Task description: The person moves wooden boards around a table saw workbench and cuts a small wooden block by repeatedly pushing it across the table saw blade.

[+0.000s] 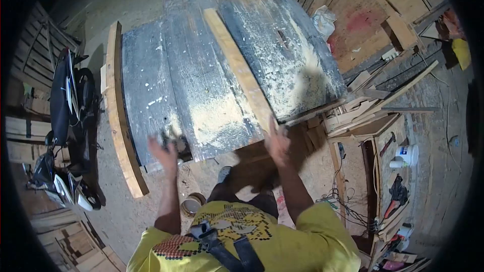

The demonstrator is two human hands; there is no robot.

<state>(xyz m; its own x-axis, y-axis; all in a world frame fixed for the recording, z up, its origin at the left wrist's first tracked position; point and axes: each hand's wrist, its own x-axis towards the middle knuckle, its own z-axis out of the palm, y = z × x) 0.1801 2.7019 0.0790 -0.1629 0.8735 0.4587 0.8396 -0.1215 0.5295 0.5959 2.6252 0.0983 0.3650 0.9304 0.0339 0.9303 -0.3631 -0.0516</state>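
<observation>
My right hand (278, 144) is closed round the near end of a long wooden beam (237, 65). The beam lies slantwise across a dark, worn worktable (146, 65) dusted with sawdust. Over the table's near left edge, my left hand (164, 154) is raised with its fingers apart and holds nothing. Close beside it is a dark, blurred patch that I cannot make out. A second, curved-looking wooden beam (117, 116) stands along the table's left side, apart from both hands.
A motorcycle (68, 100) is parked at the left. To the right stands a wooden cabinet (360, 138) with scrap wood on top, loose cables and a white bucket (407, 155). A round container (192, 204) sits on the ground near my feet. Wood offcuts (75, 244) lie at lower left.
</observation>
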